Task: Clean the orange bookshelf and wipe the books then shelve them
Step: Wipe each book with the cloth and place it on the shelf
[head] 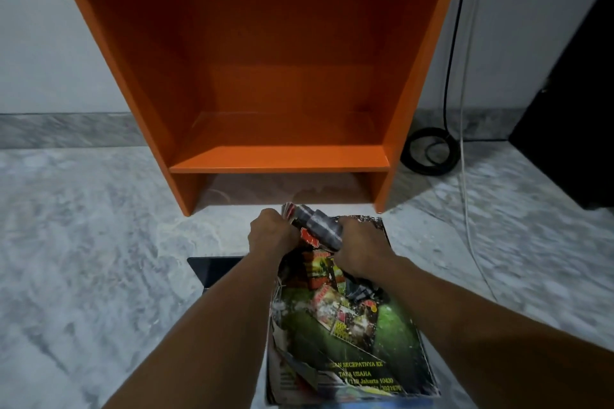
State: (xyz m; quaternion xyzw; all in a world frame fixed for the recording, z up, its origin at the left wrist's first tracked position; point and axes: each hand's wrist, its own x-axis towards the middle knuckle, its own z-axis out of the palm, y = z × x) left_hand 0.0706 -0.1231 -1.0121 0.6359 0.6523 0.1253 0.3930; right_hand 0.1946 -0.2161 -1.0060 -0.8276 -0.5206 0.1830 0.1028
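Forearms stretch forward, left grip (272, 234) clenching magazine (365, 335) edge, right grip (360, 251) clutching grey cloth (319, 226).

Coiled black cable (430, 151) and thin white cord (465, 202) lie at the grey marble floor's (83, 242) right edge, beside a black cabinet (571, 116).

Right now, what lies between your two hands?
Head view: a bunched grey cloth spans the gap between left hand and right hand, over the magazine pile's top edge.
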